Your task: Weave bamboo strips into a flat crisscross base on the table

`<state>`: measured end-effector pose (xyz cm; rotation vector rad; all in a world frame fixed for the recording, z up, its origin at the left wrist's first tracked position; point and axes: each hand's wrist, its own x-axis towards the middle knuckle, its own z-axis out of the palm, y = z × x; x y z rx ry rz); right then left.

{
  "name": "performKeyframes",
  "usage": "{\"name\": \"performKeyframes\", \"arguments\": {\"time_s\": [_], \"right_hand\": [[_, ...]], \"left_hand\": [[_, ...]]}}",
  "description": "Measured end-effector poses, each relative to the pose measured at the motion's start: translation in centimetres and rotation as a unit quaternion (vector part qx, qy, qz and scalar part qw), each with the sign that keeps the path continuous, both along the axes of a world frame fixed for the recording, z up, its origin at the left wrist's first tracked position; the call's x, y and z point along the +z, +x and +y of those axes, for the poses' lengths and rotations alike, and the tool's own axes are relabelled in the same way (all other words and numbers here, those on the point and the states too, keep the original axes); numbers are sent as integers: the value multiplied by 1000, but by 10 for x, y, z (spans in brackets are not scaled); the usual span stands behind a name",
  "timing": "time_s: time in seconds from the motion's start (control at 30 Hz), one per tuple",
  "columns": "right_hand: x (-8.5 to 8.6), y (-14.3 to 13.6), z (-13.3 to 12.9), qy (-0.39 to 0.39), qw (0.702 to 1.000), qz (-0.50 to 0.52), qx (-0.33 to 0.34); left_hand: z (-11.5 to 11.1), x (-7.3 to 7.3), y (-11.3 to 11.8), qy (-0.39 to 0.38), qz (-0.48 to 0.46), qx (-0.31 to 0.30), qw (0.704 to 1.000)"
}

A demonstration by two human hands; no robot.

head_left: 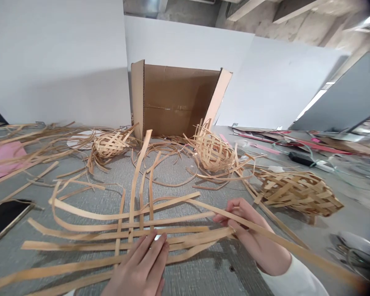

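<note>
Flat bamboo strips (80, 246) lie crosswise in a loose lattice on the grey tabletop. My left hand (142, 263) rests palm down over the near part of the lattice, fingers stretched out and pressing on the strips. My right hand (249, 234) is at the right ends of the strips, fingers pinched around a thin bamboo strip (185, 218). A longer strip (283, 244) passes over this hand and runs toward the lower right. Several upright-lying strips (137, 172) cross the lattice and point toward the back. Part of the lattice is hidden under my left hand.
Woven bamboo pieces lie around: one at back left (111, 144), one at back centre (216, 152), one at right (299, 191). Behind stands an open cardboard box (181, 94). A phone (6, 220) lies left, pink cloth (4, 158) beyond it. Loose strips and cords litter the edges.
</note>
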<state>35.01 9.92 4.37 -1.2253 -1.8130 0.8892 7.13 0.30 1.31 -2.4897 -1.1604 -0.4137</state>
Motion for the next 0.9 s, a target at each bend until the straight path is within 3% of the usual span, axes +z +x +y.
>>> {"name": "performKeyframes", "arguments": {"time_s": [0.13, 0.27, 0.4, 0.53, 0.67, 0.8, 0.9], "right_hand": [[3, -7, 2, -66, 996, 61, -6], [6, -10, 5, -132, 989, 64, 7], [1, -10, 10, -130, 989, -1, 64], [-4, -10, 13, -140, 988, 18, 65], [-17, -1, 16, -10, 997, -63, 52], [-31, 6, 16, 148, 970, -185, 56], [-29, -1, 13, 154, 965, -199, 77]], "left_hand": [[0, 2, 0, -61, -9, 2, 998], [-2, 3, 1, -74, -11, 19, 997], [-3, 4, 2, -54, 3, 17, 998], [-2, 6, 3, -30, 5, 15, 999], [-1, 7, 4, -32, 9, 18, 999], [-3, 6, 3, -36, 12, 16, 999], [-3, 4, 3, -39, 3, 16, 999]]}}
